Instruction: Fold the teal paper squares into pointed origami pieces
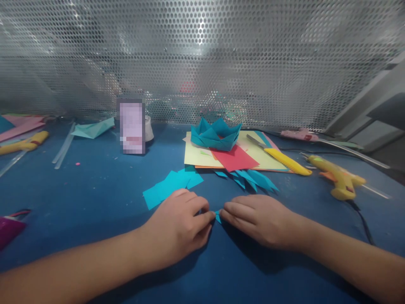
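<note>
Small blue paper piece (218,217), pinched, mostly hidden.

A silver, perforated metal panel (202,71) with round holes stood upright behind a flat, matte blue tabletop (95,185). White light glared at the panel's upper middle, and blurred reflections clouded its surface. A smooth, dark grey shape (389,112), unclear in kind, jutted in at right.

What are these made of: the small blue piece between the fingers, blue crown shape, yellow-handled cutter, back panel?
Small blue piece: likely matte paper; flat color, but little shows.
Blue crown shape: matte paper or thin card; sharp folded points.
Yellow-handled cutter: handle probably plastic, smooth and evenly colored; grey blade likely metal.
Back panel: probably bare metal; silvery, perforated, bright reflections.
</note>
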`<state>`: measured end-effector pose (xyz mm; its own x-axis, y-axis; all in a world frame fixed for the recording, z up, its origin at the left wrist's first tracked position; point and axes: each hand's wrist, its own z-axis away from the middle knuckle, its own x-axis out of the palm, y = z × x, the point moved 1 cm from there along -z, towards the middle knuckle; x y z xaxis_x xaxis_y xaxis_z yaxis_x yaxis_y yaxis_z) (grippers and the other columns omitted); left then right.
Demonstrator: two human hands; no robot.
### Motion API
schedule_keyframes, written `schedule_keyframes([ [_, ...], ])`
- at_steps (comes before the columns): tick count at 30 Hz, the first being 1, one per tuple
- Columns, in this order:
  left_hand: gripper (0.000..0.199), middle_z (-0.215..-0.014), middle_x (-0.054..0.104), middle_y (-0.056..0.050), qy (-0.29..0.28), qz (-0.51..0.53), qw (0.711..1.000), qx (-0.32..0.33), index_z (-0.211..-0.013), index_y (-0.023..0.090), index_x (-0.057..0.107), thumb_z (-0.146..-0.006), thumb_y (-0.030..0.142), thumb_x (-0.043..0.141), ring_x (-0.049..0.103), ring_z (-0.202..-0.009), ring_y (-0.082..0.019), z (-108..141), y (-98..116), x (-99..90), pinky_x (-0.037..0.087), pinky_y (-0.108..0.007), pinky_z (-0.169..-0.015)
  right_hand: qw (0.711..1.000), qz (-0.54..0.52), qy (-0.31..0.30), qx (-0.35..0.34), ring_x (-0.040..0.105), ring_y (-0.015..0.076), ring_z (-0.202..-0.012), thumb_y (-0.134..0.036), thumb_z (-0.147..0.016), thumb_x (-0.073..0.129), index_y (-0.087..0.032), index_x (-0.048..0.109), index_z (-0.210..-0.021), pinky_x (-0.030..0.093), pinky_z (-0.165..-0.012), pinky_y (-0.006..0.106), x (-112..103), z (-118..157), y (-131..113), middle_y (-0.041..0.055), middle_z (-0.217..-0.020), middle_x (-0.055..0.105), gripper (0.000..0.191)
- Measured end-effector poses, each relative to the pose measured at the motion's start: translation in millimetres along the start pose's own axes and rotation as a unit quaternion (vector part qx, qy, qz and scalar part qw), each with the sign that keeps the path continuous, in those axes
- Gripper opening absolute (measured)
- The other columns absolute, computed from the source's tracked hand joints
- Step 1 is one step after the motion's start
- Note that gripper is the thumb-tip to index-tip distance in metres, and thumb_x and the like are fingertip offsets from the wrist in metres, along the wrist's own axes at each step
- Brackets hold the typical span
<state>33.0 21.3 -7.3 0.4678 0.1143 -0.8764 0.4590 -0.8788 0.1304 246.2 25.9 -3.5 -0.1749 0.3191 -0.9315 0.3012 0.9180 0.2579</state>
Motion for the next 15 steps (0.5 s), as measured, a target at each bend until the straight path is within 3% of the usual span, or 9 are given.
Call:
schedule_keyframes([
  [6,0.022,-0.078,0.063,-0.005,-0.014,-0.008,1.000,-0.006,-0.092,0.016,0.070,-0.089,0.017,0.048,0.052,-0.063,-0.017,0.9,2.0,-2.0,0.039,-0.034,-0.059,1.000,-0.005,0.012,-0.004,0.054,0.0167,-0.063,-0.011,-0.100,0.014,-0.008,0.065,-0.096,0.046,-0.056,0.029,-3.9,-1.7,-0.7,0.0100,-0.075,0.062,0.051],
  [15,0.023,-0.079,0.063,-0.006,-0.052,0.025,0.998,-0.007,-0.093,0.015,0.068,-0.089,0.015,0.046,0.054,-0.067,-0.018,-4.0,-1.3,-4.8,0.040,-0.033,-0.062,0.998,-0.051,-0.032,-0.009,0.051,0.0169,-0.064,-0.015,-0.101,0.018,-0.009,0.063,-0.101,0.042,-0.055,0.030,-3.5,-0.4,5.1,0.0076,-0.075,0.061,0.046],
])
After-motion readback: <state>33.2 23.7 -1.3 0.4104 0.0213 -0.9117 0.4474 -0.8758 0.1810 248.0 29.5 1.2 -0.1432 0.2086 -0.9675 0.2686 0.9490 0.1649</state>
